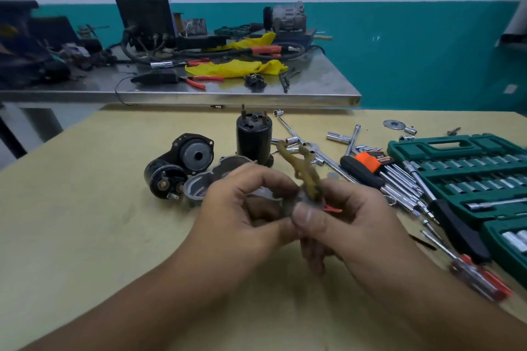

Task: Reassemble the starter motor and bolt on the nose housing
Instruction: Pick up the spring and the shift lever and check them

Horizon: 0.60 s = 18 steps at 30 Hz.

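Single head-worn wide-angle view — looks forward and down over the yellow table (pixel 85 208), close above it; steel bench (pixel 199 94) and teal wall beyond.

Yellow rag (pixel 236 68) on steel bench (pixel 313 91)

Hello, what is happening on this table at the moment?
A person is working on a dismantled starter motor. Both hands, left hand and right hand, hold a small part with olive-brown leads above the yellow table; the part itself is blurred. The black cylindrical body stands upright behind, and the housing pieces lie unassembled to its left. An open socket set is at the right.
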Each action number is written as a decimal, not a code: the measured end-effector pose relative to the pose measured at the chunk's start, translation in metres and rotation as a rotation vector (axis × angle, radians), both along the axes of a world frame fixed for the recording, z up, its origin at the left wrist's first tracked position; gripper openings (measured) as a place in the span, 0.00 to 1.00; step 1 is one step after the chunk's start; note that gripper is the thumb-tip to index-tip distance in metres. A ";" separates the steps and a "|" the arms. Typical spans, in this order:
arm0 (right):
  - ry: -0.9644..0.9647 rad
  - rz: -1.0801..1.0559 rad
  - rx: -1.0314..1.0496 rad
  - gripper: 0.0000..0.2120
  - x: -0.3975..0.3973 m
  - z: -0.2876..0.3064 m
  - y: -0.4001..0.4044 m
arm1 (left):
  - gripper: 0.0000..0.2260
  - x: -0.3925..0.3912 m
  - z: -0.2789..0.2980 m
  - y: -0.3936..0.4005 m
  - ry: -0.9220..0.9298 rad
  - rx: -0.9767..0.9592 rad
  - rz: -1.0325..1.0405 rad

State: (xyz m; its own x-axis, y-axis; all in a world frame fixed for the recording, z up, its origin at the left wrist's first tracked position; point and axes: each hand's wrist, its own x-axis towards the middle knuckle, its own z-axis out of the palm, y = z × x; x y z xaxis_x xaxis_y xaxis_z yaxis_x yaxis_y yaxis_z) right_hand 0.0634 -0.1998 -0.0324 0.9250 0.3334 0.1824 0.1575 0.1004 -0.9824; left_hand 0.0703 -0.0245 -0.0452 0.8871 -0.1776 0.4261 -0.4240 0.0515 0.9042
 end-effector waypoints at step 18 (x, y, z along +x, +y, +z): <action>0.126 -0.306 -0.090 0.13 0.010 0.000 -0.009 | 0.20 0.076 0.009 0.140 0.446 0.643 0.628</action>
